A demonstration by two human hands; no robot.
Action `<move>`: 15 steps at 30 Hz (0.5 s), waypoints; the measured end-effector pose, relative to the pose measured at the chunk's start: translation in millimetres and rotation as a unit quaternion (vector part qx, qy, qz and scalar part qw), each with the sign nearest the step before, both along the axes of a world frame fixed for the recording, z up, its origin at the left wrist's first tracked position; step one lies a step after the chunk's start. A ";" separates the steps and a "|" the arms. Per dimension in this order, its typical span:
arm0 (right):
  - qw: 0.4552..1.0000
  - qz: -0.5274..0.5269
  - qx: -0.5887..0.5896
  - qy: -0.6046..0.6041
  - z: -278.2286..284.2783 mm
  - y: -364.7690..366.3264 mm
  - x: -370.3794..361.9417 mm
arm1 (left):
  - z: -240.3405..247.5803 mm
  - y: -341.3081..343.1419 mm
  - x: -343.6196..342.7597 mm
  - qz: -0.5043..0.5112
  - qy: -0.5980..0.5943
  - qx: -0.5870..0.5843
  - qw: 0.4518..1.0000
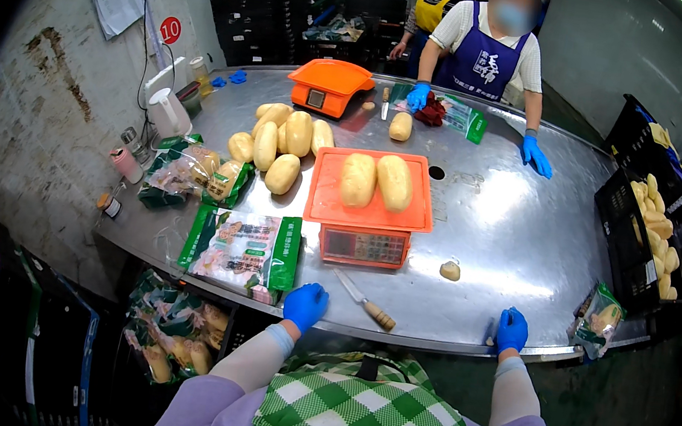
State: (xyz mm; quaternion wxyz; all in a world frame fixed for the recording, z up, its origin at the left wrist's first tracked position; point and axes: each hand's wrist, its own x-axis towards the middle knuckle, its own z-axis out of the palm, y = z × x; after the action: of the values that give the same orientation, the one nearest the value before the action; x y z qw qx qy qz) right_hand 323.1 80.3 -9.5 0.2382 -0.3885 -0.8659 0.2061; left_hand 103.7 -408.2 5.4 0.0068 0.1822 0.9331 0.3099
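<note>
My left hand (pixel 305 306), in a blue glove, rests closed on the near table edge, beside the corner of a green-and-white printed plastic bag (pixel 242 245). Farther right, my right hand (pixel 513 329), also gloved, is closed at the same edge; nothing shows in either. Between them, nearer the left, lies a knife (pixel 366 300) with a wooden handle. Beyond it stands an orange scale (pixel 364 246), two pale lotus root sections (pixel 376 181) side by side on its tray. A small cut piece (pixel 450 270) sits right of the scale.
Several lotus root sections (pixel 286 141) are heaped left of the scale, near filled bags (pixel 191 172). A second orange scale (pixel 329 86) stands at the back. Across the table, a co-worker (pixel 487 55) has blue-gloved hands over it. A black crate (pixel 635 235) of roots stands right.
</note>
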 end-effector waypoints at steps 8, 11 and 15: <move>1.000 -0.002 -0.006 -0.014 0.1 2.0 0.9 | 6.1 3.2 0.8 0.000 -0.017 -0.020 1.000; 1.000 0.004 -0.002 -0.015 2.9 -1.8 -1.8 | 5.4 0.5 0.4 -0.008 -0.017 -0.024 1.000; 1.000 0.001 0.021 0.010 -12.9 6.8 2.1 | 2.6 2.2 -0.9 -0.016 -0.014 -0.021 1.000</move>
State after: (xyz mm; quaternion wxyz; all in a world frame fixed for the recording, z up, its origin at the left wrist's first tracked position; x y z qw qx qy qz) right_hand 325.2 87.1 -22.4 0.2549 -0.3806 -0.8679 0.1922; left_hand 102.8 -405.9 8.0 0.0287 0.1921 0.9363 0.2927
